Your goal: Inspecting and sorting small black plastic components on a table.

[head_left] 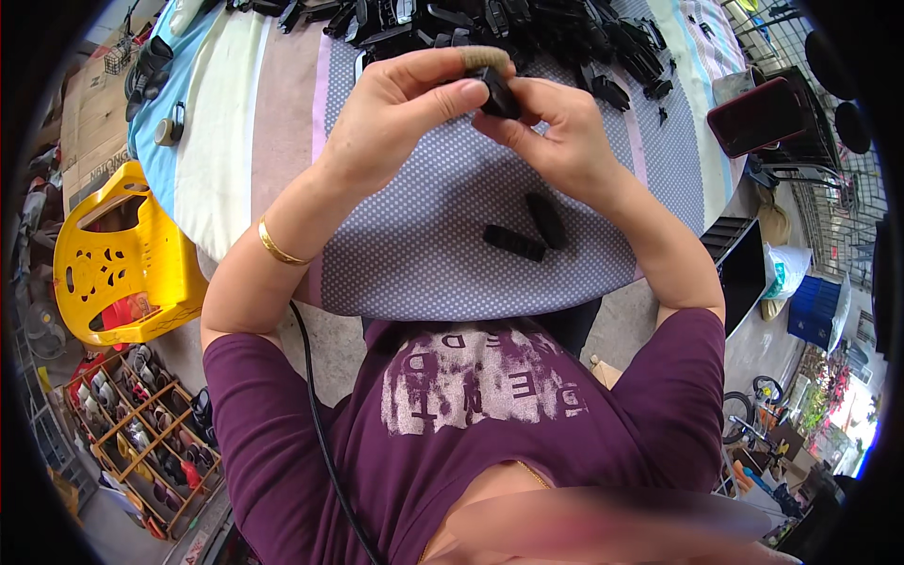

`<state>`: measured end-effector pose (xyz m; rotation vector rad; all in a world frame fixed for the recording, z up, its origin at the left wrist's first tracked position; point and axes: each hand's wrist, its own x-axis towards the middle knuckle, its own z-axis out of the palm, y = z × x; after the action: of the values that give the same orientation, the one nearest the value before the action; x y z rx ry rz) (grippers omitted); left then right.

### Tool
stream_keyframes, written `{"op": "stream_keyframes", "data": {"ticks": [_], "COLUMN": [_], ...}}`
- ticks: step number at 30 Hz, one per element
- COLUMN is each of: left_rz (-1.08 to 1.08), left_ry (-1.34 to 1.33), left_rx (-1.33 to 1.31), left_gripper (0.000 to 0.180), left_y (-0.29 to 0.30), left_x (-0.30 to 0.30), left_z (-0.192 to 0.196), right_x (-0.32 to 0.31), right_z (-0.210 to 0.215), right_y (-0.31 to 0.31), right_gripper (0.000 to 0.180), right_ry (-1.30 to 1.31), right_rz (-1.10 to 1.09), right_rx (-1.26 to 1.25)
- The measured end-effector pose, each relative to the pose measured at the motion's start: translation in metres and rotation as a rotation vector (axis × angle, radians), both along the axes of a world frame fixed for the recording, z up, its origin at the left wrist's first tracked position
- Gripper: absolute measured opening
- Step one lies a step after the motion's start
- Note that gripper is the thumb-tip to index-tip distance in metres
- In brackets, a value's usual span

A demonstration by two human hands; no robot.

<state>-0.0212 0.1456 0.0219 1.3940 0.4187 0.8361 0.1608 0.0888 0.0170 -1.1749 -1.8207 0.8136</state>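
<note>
Above the purple shirt [471,424], both hands' fingers [414,94] pinch a small black part [496,91] over the table's open dotted cloth [443,226].

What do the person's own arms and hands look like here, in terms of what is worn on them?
Both forearms are bare below short dark purple sleeves. The left wrist carries a thin gold bangle. The left hand has a tan wrap or bandage around one fingertip. The right hand wears nothing visible: no gloves, rings or watch.

Your left hand [400,108] and right hand [556,127] meet raised before you, fingers curled and pinching together, forearms angling inward from bent elbows.
</note>
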Motion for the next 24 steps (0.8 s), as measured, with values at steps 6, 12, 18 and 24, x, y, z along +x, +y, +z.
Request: {"op": "stream_keyframes", "data": {"ticks": [6, 12, 18, 24], "left_rz": [0.026, 0.013, 0.022, 0.451], "left_ry": [-0.025, 0.129, 0.380, 0.791], "left_rx": [0.204, 0.196, 0.174, 1.332], "left_gripper": [0.024, 0.026, 0.033, 0.030], "left_y": [0.001, 0.003, 0.012, 0.000], "left_x": [-0.003, -0.004, -0.005, 0.006], "left_z": [-0.006, 0.002, 0.011, -0.013], "right_x": [-0.007, -0.002, 0.028, 0.035], "right_z": [-0.002, 0.000, 0.019, 0.007], "right_y": [-0.002, 0.001, 0.003, 0.021], "right_gripper": [0.019, 0.019, 0.035, 0.021], "right_ry": [-0.071, -0.144, -0.565, -0.516], "right_rz": [-0.054, -0.069, 0.327, -0.085], "right_rx": [0.330, 0.384, 0.024, 0.345]}}
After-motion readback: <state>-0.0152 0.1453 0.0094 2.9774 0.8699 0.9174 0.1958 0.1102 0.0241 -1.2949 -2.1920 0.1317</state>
